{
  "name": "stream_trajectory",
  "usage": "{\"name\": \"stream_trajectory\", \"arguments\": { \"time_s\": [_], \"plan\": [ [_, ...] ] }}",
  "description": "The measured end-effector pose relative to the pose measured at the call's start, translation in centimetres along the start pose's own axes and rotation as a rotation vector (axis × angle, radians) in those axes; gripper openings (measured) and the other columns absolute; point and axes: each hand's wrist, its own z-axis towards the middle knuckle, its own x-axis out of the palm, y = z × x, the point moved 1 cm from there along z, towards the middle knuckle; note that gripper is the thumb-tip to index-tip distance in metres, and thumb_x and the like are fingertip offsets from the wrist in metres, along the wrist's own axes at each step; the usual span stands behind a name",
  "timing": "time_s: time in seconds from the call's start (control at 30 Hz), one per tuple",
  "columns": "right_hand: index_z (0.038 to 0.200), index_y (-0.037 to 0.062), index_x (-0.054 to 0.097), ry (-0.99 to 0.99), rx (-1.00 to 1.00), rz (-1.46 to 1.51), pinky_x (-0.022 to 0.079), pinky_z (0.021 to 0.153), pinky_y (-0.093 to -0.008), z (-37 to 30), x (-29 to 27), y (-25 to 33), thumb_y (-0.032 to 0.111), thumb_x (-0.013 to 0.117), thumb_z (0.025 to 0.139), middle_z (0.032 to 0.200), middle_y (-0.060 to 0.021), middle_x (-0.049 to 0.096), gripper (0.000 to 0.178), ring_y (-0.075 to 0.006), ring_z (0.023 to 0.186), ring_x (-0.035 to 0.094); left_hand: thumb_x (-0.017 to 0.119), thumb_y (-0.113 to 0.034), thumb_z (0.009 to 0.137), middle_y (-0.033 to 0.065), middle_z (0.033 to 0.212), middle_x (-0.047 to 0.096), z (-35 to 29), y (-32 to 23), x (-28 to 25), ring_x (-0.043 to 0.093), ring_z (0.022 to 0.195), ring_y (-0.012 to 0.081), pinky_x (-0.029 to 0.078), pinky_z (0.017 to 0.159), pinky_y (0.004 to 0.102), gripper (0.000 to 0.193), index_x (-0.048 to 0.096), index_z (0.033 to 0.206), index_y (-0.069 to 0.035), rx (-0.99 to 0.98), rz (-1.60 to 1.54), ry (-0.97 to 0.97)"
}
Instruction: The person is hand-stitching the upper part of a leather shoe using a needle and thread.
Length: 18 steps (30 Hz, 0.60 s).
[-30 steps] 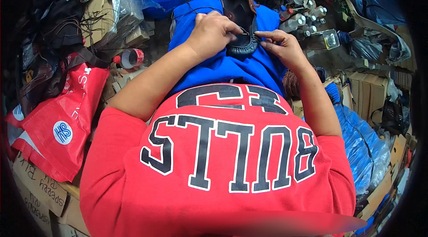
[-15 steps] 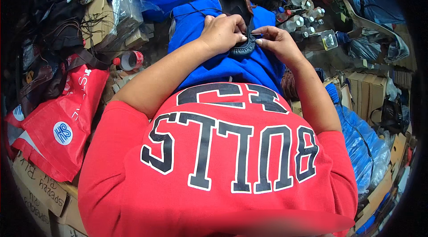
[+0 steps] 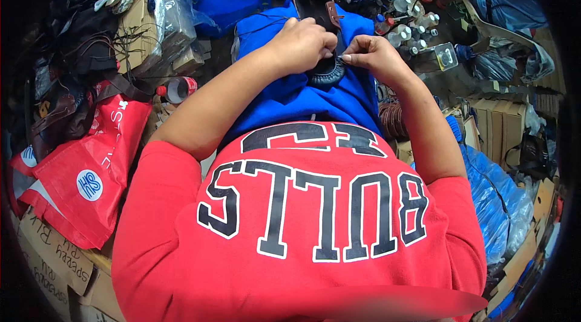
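Observation:
A dark moccasin-style shoe [image 3: 326, 73] lies on the blue cloth [image 3: 261, 99] over my lap, its gathered toe toward me and its heel pointing away. Brown leather with a small tab runs along its right side. My left hand [image 3: 302, 45] is curled over the shoe's left edge, thumb and fingers closed on its upper. Just across the opening, my right hand [image 3: 374, 57] pinches at the right edge near the toe seam. A tiny pale, thin bit shows at those fingertips, too small to name. My left hand hides part of the shoe's middle.
At the left lie a red bag [image 3: 91, 170] and a plastic bottle [image 3: 178, 89]. Several clear bottles [image 3: 417, 30] stand at the far right, near a person in a light blue garment [image 3: 508, 4]. Cardboard boxes [image 3: 497, 125] and blue plastic wrap [image 3: 493, 201] sit at the right.
The shoe and both hands sit slightly lower in view. My left hand has rolled further over the shoe's edge, and my right fingers have drawn into a tighter pinch.

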Motion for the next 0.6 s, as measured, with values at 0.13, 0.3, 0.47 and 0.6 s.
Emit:
{"name": "stream_trajectory", "arguments": {
  "time_s": [0.13,0.3,0.47,0.6],
  "plan": [
    [0.083,0.0018,0.064,-0.063,-0.008,0.054,0.044,0.071,-0.0221,-1.1,-2.8,-1.7,0.011,0.071,0.081,0.077,0.0009,0.062,0.012,-0.0063,0.073,0.053,0.062,-0.017,0.082,0.0026,0.086,0.062,-1.6,0.0,-1.1,0.053,0.092,0.0260,0.039,0.076,0.0406,0.008,0.062,0.089,-0.014,-0.042,0.102,0.023],
    [0.084,0.0054,0.061,-0.051,-0.032,0.138,0.042,0.079,-0.0229,-1.9,-2.1,-2.5,0.015,0.072,0.082,0.091,0.0025,0.056,0.015,-0.0063,0.085,0.052,0.058,-0.011,0.082,0.0087,0.082,0.063,-1.5,-0.6,-0.2,0.057,0.087,0.0319,0.043,0.073,0.0450,0.004,0.060,0.087,-0.010,-0.105,-0.022,0.005],
    [0.085,0.0025,0.066,-0.056,-0.021,0.002,0.043,0.074,-0.0227,-3.4,-2.1,-3.1,0.016,0.074,0.080,0.093,-0.0007,0.053,0.017,-0.0078,0.083,0.053,0.056,-0.012,0.086,0.0167,0.083,0.064,-0.6,-0.9,0.4,0.060,0.084,0.0379,0.047,0.072,0.0470,0.008,0.059,0.091,-0.007,-0.127,-0.185,0.018],
    [0.085,0.0022,0.068,-0.102,-0.058,-0.010,0.044,0.071,-0.0239,-4.5,-1.6,-2.5,0.014,0.074,0.079,0.091,-0.0002,0.053,0.015,-0.0085,0.079,0.052,0.054,-0.014,0.087,0.0173,0.085,0.064,-0.5,-1.0,0.2,0.061,0.085,0.0382,0.048,0.073,0.0469,0.012,0.059,0.095,-0.007,-0.123,-0.167,0.074]
  ]
}}
